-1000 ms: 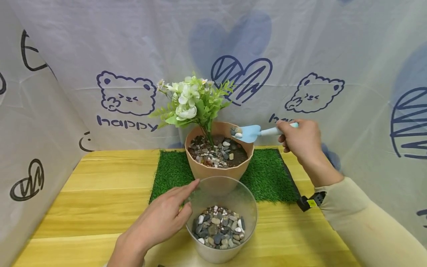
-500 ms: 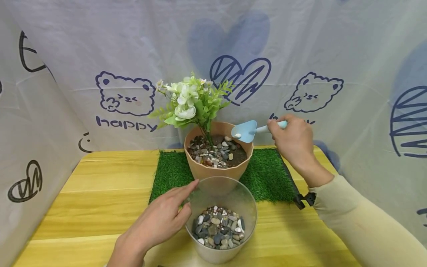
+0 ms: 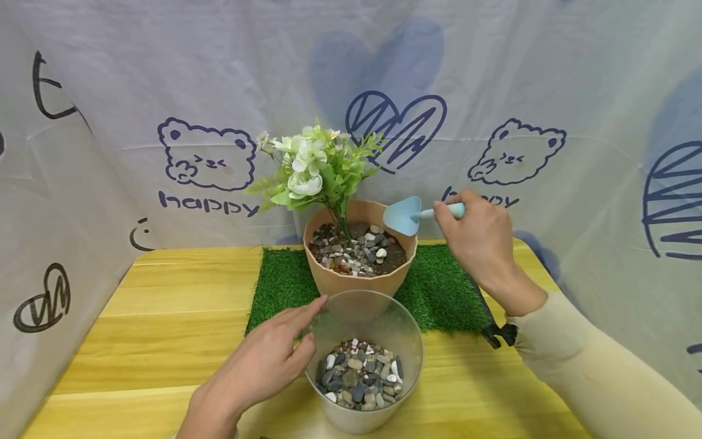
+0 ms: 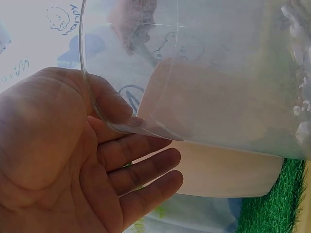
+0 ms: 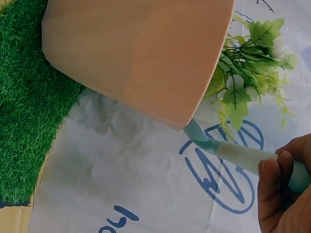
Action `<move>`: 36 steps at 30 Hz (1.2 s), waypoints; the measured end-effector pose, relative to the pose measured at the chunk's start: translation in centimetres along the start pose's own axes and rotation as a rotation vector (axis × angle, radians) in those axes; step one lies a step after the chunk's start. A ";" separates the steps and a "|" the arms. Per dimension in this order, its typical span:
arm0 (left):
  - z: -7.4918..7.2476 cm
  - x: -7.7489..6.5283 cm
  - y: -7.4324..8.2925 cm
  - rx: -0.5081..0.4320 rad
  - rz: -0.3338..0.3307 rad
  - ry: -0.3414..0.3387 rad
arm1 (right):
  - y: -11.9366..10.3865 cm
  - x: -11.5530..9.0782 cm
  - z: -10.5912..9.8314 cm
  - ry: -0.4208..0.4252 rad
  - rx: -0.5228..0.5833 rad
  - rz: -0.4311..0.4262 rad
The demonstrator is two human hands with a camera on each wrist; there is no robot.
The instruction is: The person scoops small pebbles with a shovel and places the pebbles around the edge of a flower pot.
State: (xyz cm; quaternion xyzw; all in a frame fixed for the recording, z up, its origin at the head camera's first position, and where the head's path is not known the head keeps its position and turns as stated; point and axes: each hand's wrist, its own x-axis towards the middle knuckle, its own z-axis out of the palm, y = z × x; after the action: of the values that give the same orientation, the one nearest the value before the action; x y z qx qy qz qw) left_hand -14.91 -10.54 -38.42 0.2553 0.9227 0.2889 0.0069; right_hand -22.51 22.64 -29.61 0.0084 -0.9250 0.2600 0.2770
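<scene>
My right hand (image 3: 482, 235) grips the pale handle of a small light blue trowel (image 3: 403, 216). The bare blade tilts over the right rim of the peach flowerpot (image 3: 359, 285). White artificial flowers (image 3: 307, 161) with green leaves stand in the pot, with pebbles (image 3: 370, 244) over part of the dark soil. With thumb and index finger my left hand (image 3: 263, 356) pinches the left rim of a clear plastic bucket (image 4: 218, 97) nearer to me; its other fingers extend loosely outside the wall. Grey, white and brown stones (image 3: 359, 378) cover the bucket's bottom.
Under the pot lies a green artificial grass mat (image 3: 450, 292) on a yellow wood-grain table (image 3: 164, 329). A white cloth (image 3: 219, 73) printed with bears and hearts hangs behind and along the sides.
Stones on the trowel have slid off into the pot, the last white one landing on the right side. My right hand has moved left and tipped the blade. The left hand keeps its place.
</scene>
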 end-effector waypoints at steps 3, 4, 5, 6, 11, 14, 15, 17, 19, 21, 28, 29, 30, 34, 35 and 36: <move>0.0 0.0 0.0 -0.001 0.001 0.000 | 0.1 -0.3 -0.5 -0.003 0.024 0.022; 0.0 0.0 0.0 -0.002 0.003 0.000 | 0.1 -0.5 -0.7 -0.001 0.036 0.032; 0.0 0.0 -0.1 -0.001 0.005 0.002 | 0.0 -0.7 -1.0 0.001 0.048 0.042; 0.0 0.0 -0.1 0.000 0.008 0.003 | 0.0 -1.0 -1.4 0.004 0.059 0.051; 0.1 -0.1 -0.2 0.001 0.016 0.007 | -0.7 -2.7 -3.6 0.014 0.123 0.056; 0.1 -0.1 -0.3 0.001 0.017 0.006 | -1.2 -3.8 -4.9 0.020 0.196 0.007; 0.1 -0.1 -0.3 0.002 0.018 0.006 | -1.4 -4.1 -5.3 0.021 0.223 -0.020; 0.1 -0.1 -0.3 0.004 0.022 0.007 | -1.7 -4.7 -5.8 0.018 0.287 -0.095; 0.1 -0.1 -0.3 0.007 0.024 0.008 | -2.1 -5.3 -6.1 -0.008 0.315 -0.186; 0.1 -0.1 -0.3 0.010 0.026 0.009 | -2.3 -5.7 -6.1 -0.047 0.295 -0.293; 0.0 0.1 -0.2 0.016 0.019 0.007 | -2.4 -7.6 -2.9 -0.294 0.132 -0.541; 0.0 0.1 -0.2 0.015 0.019 0.006 | -2.3 -7.9 -2.2 -0.310 0.112 -0.568; 0.0 0.1 -0.2 0.015 0.018 0.006 | -2.2 -8.2 -1.7 -0.317 0.090 -0.591; 0.0 0.1 -0.2 0.013 0.023 0.010 | -2.1 -9.0 0.2 -0.319 0.013 -0.679; 0.0 0.1 -0.2 0.013 0.023 0.010 | -2.2 -9.1 0.6 -0.331 -0.003 -0.682; 0.0 0.1 -0.2 0.013 0.024 0.011 | -2.2 -9.2 0.9 -0.340 -0.020 -0.682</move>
State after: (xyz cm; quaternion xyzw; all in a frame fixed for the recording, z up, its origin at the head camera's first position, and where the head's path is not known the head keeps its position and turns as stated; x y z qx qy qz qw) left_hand -15.11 -10.62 -38.54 0.2647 0.9215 0.2841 -0.0031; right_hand -14.80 19.10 -33.98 0.3558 -0.9044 0.1387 0.1904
